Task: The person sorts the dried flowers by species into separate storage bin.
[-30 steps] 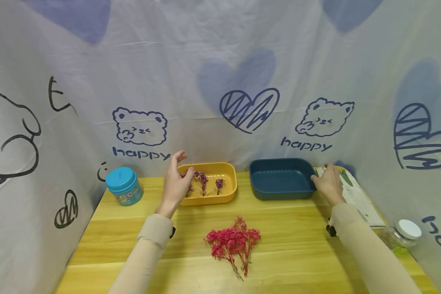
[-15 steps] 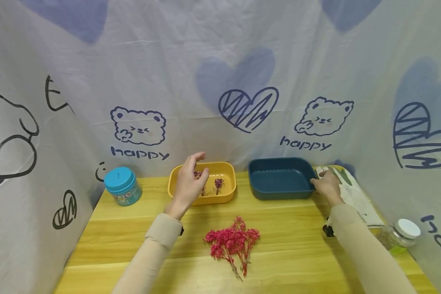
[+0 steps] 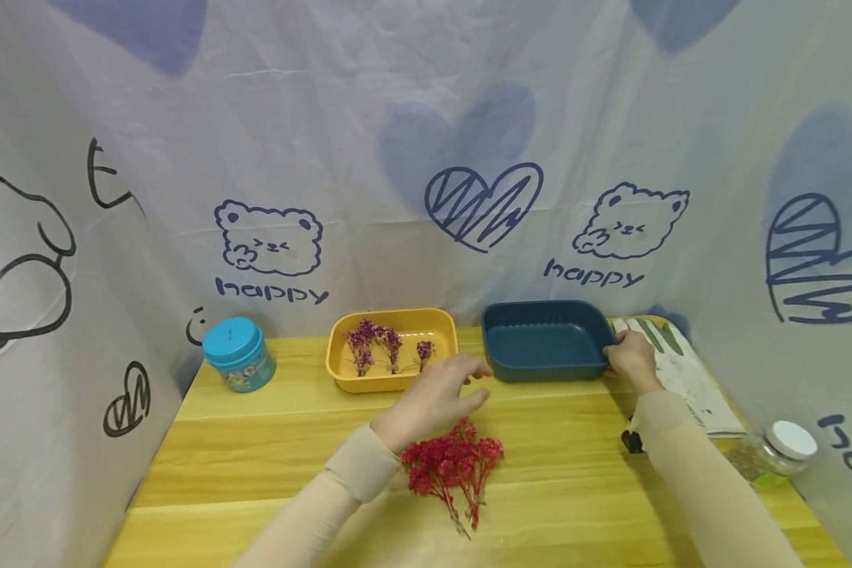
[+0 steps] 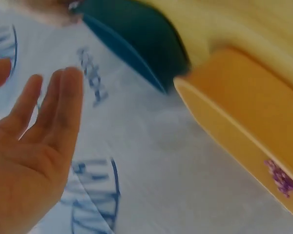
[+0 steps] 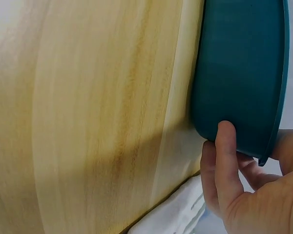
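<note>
My right hand grips the right end of a dark blue rectangular tub. In the right wrist view, fingertips lie along the tub's outer wall and the thumb goes behind its rim. My left hand hangs over the table with fingers spread and holds nothing, between the yellow tub and the blue one. The yellow tub contains several sprigs of dried purple flowers. Below the left hand lies a bunch of dried red flowers, partly covered by the wrist.
A blue lidded jar stands at the left back of the wooden table. To the right, a white cloth with green marks lies on a yellow item, with a white-capped clear jar nearer. A printed curtain encloses the table.
My left hand has swept right and nearer, from over the yellow tub to above the red flowers, uncovering the purple sprigs. The right hand stays at the blue tub's end.
</note>
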Demonstrator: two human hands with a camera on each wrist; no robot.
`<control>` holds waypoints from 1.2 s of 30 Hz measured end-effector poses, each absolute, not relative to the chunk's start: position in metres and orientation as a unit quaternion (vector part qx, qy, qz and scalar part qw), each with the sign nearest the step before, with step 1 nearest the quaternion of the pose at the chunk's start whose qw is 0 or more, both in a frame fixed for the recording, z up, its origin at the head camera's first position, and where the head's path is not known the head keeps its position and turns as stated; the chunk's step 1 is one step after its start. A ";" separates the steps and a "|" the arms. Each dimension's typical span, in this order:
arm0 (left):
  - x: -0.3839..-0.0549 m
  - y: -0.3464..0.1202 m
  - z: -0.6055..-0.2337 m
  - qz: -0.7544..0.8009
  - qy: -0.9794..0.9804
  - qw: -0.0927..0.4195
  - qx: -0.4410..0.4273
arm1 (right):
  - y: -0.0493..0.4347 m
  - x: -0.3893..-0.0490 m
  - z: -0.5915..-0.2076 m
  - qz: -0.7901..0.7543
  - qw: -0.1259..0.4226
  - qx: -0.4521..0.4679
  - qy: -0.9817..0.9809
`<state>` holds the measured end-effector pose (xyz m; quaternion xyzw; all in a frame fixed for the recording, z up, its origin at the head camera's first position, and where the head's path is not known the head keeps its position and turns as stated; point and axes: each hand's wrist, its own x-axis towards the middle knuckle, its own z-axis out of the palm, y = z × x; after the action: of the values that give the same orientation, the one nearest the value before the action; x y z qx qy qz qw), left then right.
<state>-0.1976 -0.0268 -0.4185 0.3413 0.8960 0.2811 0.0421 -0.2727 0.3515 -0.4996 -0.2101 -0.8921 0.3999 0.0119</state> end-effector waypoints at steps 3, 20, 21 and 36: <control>-0.190 -0.014 -0.426 0.218 0.906 0.076 0.354 | 0.352 -0.273 -0.500 0.404 0.009 -0.209 -0.890; -0.168 0.025 -0.467 0.027 0.909 0.123 0.398 | 0.353 -0.272 -0.500 0.406 0.004 -0.193 -0.893; -0.167 0.026 -0.468 0.021 0.909 0.128 0.396 | 0.353 -0.273 -0.500 0.405 0.003 -0.194 -0.894; -0.169 0.030 -0.480 0.095 0.910 0.132 0.382 | 0.356 -0.274 -0.501 0.413 -0.004 -0.187 -0.891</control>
<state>-0.1694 0.0301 -0.4800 0.3823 0.9096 0.0950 0.1320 -0.2739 0.3562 -0.5014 -0.1869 -0.8915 0.4127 -0.0040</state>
